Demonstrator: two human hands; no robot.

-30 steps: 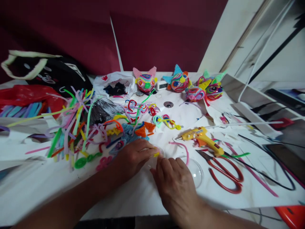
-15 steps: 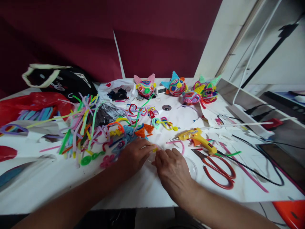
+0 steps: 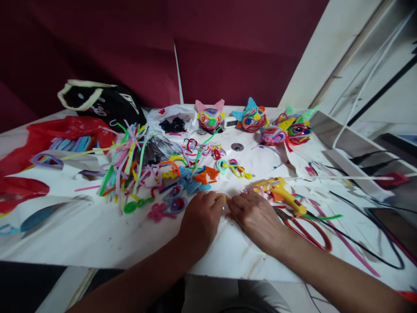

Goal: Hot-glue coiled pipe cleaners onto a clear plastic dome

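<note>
My left hand (image 3: 202, 219) and my right hand (image 3: 257, 217) meet near the table's front, fingers closed and curled towards each other. Between their fingertips shows a small clear, rounded piece (image 3: 224, 199) with a yellow bit on it; the fingers hide most of it. Just right of my right hand lie a yellow glue gun (image 3: 288, 198) and scissors with orange handles (image 3: 321, 232), their blades partly covered by the hand and gun. Left of my left hand are a pink pipe-cleaner flower (image 3: 157, 212) and blue and orange pipe-cleaner pieces (image 3: 206, 174).
A heap of coloured pipe cleaners (image 3: 125, 161) spreads across the left. Several decorated animal heads (image 3: 210, 117) stand along the back, beside a small white clock (image 3: 230, 122). A red bag (image 3: 35, 143) and a black bag (image 3: 107, 104) lie far left; a phone (image 3: 394, 228) and cables lie right.
The view has shifted, so the table's things appear further right. Both hands stay together at the clear piece; my right hand now lies flatter and covers more of the scissors' side.
</note>
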